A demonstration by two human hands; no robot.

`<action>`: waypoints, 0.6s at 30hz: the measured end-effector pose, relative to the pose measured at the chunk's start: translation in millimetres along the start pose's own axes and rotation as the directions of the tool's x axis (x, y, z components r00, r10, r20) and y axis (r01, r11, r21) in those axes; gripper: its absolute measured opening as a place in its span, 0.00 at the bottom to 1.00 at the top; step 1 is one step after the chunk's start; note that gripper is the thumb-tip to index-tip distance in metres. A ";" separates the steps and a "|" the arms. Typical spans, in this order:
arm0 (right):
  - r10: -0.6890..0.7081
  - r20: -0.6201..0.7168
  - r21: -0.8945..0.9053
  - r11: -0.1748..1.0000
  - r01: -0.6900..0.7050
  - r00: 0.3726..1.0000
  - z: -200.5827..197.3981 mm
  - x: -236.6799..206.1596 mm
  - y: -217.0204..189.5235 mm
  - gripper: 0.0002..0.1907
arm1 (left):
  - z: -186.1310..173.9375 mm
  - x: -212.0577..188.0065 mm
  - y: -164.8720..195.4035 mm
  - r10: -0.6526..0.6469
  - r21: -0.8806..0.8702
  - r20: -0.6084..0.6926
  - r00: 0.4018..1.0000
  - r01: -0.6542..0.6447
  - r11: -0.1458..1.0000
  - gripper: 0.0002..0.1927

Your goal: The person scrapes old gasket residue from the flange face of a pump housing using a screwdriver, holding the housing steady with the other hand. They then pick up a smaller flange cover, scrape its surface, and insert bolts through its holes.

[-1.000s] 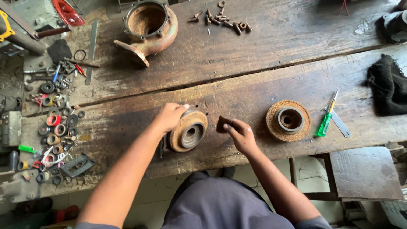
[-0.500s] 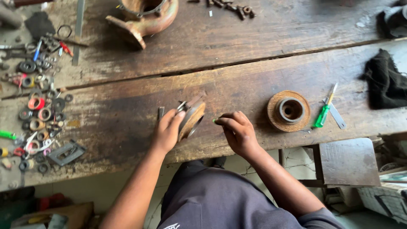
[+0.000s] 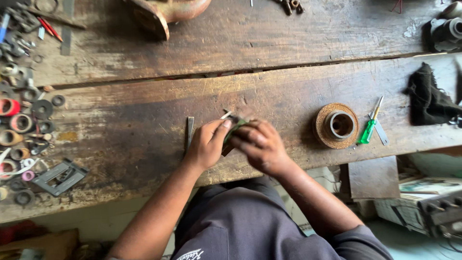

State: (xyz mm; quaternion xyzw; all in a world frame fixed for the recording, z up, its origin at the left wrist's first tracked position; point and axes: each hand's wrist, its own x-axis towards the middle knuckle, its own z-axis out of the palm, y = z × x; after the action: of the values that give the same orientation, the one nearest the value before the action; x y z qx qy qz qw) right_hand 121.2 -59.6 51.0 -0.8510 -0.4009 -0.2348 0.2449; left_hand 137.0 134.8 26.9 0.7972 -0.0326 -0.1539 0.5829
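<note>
Rusty round metal part (image 3: 239,120) held on edge near the front of the wooden workbench (image 3: 288,86), clamped between left hand (image 3: 207,144) and right hand (image 3: 260,147). Just left, a flat metal bar (image 3: 190,132); right, a rusty flanged disc (image 3: 337,126) and green-handled screwdriver (image 3: 369,129).

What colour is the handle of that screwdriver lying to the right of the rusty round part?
Bright green; the screwdriver shows in the head view, beside the rusty round part.
</note>
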 end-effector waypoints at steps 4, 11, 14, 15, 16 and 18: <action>0.131 0.047 -0.012 0.991 -0.131 0.990 -0.3 -3.1 -10.5 0.17 | 0.7 4.1 -3.4 0.210 -0.022 -0.014 0.978 -0.210 0.977 0.19; 0.328 0.049 -0.038 0.944 -0.327 0.943 -16.0 -5.7 -11.9 0.20 | 9.6 -2.5 4.6 0.164 0.002 0.021 0.986 -0.164 0.986 0.18; 0.216 0.040 -0.032 0.976 -0.215 0.976 -18.4 -5.1 -10.1 0.19 | 10.5 -4.0 5.7 0.185 0.016 0.013 0.983 -0.185 0.983 0.18; 0.135 0.041 -0.029 0.991 -0.134 0.990 -17.7 -6.0 -9.5 0.18 | 10.4 -3.9 5.6 0.191 0.011 0.010 0.982 -0.191 0.982 0.18; 0.220 0.002 -0.011 0.975 -0.220 0.976 -16.4 -7.4 -8.6 0.18 | 10.3 -3.8 5.5 0.197 0.010 0.008 0.980 -0.197 0.980 0.19; 0.389 -0.072 0.033 0.921 -0.387 0.919 -13.3 -11.4 -4.2 0.17 | 10.0 -4.8 5.3 0.156 0.021 0.027 0.987 -0.157 0.987 0.19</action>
State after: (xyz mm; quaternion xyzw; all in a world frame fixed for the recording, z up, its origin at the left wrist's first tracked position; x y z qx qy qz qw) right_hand 108.6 -71.8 55.4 -0.9015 -0.2168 -0.2106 0.3096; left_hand 130.3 125.1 30.1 0.7967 -0.1044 -0.1174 0.5835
